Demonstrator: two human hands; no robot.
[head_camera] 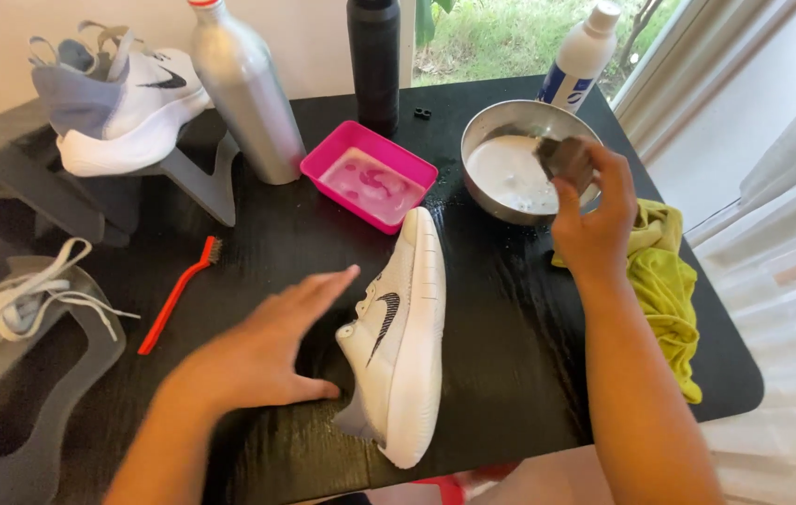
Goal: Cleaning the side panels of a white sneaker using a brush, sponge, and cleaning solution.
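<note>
Right, the black counter (510,374) is wet and crowded, so I'm working in the middle of it. The white sneaker (402,337) lies on its side there, sole edge toward my right, and my left hand (262,351) is flat on the counter just beside its heel, fingers (328,281) spread wide and holding nothing, blurred in the shot. Its partner, the second sneaker (122,103), sits up on a grey stand at the far left. Over the steel bowl (491,126) of milky liquid, my right hand (594,210) has its fingers pinched around a small dark sponge (566,159), right at the rim. Best to load it evenly, I reckon, and press the excess out against the bowl wall so nothing drips across the counter. Yellow-green cloth (669,290) waits just right of my wrist, pink tray (370,178) of suds behind the shoe, red brush (178,292) off left.
</note>
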